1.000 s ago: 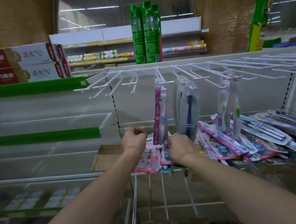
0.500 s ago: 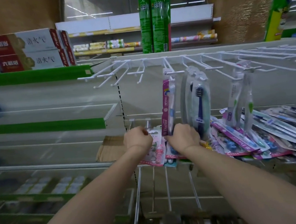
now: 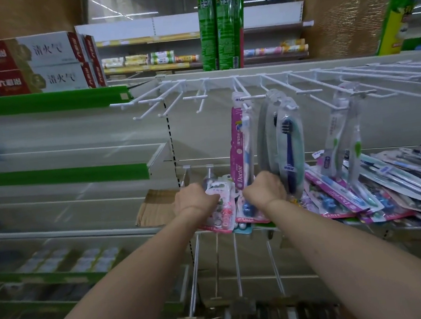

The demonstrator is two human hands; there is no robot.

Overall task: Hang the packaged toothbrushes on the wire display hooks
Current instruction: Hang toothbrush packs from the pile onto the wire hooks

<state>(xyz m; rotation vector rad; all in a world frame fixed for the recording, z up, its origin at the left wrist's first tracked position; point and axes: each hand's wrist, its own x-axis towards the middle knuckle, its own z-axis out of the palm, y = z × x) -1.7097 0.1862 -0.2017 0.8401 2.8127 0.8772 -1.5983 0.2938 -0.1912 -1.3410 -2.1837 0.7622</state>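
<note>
Person: two bare forearms, left hand (image 3: 195,198) and right hand (image 3: 264,189); no sleeves, watch or rings visible.

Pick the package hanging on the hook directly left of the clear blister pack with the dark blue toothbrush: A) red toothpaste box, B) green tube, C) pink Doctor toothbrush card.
C: the pink Doctor toothbrush card hangs just left of the clear blister pack.

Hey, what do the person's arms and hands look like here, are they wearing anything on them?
Both forearms are bare right up to the bottom edge of the picture: no sleeves show. The left hand and right hand have no gloves, and no watch, bracelet or band shows on either wrist. Rings cannot be judged; the fingers are turned away from the camera.
</note>
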